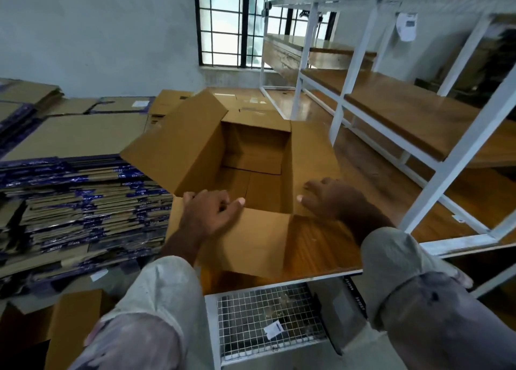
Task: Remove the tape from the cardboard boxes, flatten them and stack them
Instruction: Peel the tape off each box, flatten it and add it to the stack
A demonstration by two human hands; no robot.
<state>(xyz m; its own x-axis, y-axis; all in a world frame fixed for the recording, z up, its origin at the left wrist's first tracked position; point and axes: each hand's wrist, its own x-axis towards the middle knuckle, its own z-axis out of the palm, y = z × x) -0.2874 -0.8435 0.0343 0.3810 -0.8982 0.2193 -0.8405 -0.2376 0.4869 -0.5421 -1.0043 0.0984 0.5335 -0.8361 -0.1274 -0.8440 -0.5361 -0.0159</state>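
Head view: open cardboard box sits at frame centre on a wooden table, all four top flaps folded outward. Left hand at about 7 o'clock of the box opening, fingers curled over the edge of the near flap, thumb pointing toward the opening. Right hand at about 4 o'clock, fingers spread and laid flat on the right flap, not curled round it. Left flap stands tilted up toward 10 o'clock. Stack of flattened boxes with blue printed tape lies at 9 o'clock, well apart from the table edge. White metal shelving with wooden boards runs from 1 to 3 o'clock. Wire mesh basket under the table at 6 o'clock. Barred window at 12 o'clock.
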